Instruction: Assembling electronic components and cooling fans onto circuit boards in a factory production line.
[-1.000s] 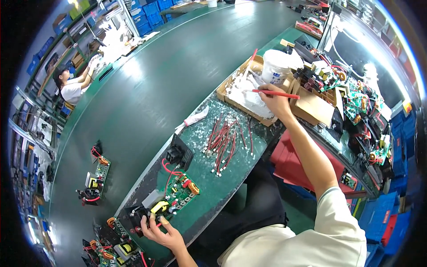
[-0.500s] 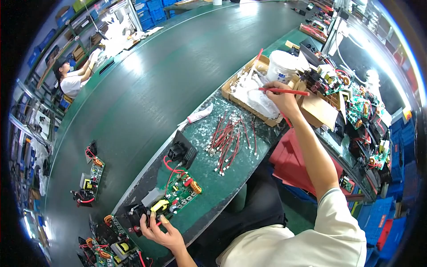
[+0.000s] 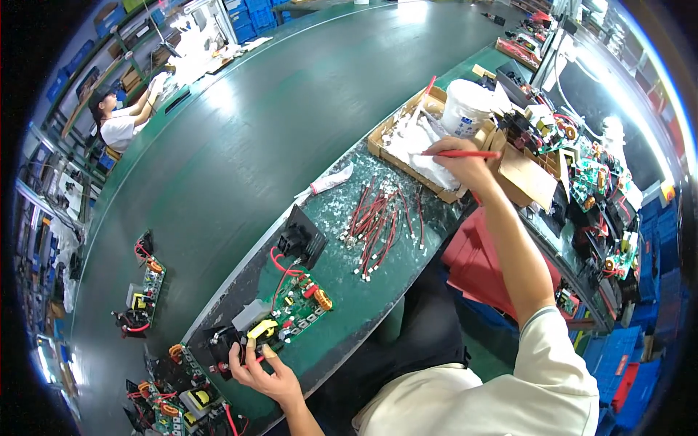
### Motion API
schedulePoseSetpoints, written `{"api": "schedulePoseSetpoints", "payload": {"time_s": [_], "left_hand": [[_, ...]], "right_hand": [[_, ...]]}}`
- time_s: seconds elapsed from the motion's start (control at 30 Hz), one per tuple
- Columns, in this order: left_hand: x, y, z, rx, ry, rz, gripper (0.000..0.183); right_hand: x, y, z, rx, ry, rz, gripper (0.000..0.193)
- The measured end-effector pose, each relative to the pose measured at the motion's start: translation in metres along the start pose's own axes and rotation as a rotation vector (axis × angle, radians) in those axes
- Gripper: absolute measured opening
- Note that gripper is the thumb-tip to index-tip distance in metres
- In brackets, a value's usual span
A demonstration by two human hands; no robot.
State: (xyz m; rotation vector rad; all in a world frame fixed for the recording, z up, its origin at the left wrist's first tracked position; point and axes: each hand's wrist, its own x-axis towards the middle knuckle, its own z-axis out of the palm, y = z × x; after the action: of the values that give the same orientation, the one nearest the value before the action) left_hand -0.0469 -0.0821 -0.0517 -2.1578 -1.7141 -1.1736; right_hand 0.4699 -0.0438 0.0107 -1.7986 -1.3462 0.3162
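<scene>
My right hand (image 3: 465, 166) is closed around a slim red stick-like tool (image 3: 469, 154), its left end over white paste (image 3: 416, 149) in a shallow cardboard tray (image 3: 407, 173). Whether the tip touches the paste I cannot tell. My left hand (image 3: 265, 379) grips the near black end of a green circuit board assembly (image 3: 304, 304), with thumb and fingers bent around it; some fingertips have yellowish covers. The board carries yellow and copper-wound parts and red wires that run to a black plate with a socket (image 3: 299, 243) at its far end.
Loose red wires with white connectors (image 3: 378, 221) lie mid-bench beside a white-smeared plastic bag (image 3: 331, 179). A white bucket (image 3: 464, 107) stands behind the tray. More boards lie on the dark belt (image 3: 147, 291), in a pile (image 3: 178, 400) lower left and on the right-hand rack (image 3: 589, 182). A co-worker (image 3: 120, 120) sits far left.
The red tool has tipped to nearly level, its left end lower over the paste. My left hand stays at the board's black end. The board on the belt has shifted slightly left.
</scene>
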Motion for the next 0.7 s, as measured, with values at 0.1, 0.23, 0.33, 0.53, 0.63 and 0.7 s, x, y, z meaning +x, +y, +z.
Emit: {"api": "schedulePoseSetpoints", "payload": {"time_s": [0.1,0.23,0.33,0.53,0.63,0.7], "left_hand": [[-0.003,-0.005,-0.003,0.023,0.011,0.005,0.024],[-0.003,-0.005,-0.004,-0.095,0.109,0.074,0.017],[0.008,0.005,0.003,-0.042,-0.086,0.214,0.055],[0.005,0.007,0.004,0.095,-0.289,0.114,0.104],[0.003,0.004,0.008,0.078,-0.257,0.116,0.108],[0.002,0.006,0.009,0.073,-0.241,0.113,0.107]], "right_hand": [[-0.014,-0.03,-0.013,0.051,0.011,0.069,0.021],[-0.058,-0.105,-0.016,0.408,0.12,0.275,0.018],[-0.096,-0.129,0.009,0.465,-0.135,0.123,0.016],[-0.135,-0.194,0.082,0.45,-0.494,-0.052,0.016],[-0.144,-0.207,0.096,0.321,-0.521,-0.193,0.015],[-0.149,-0.211,0.1,0.241,-0.518,-0.229,0.015]]}}
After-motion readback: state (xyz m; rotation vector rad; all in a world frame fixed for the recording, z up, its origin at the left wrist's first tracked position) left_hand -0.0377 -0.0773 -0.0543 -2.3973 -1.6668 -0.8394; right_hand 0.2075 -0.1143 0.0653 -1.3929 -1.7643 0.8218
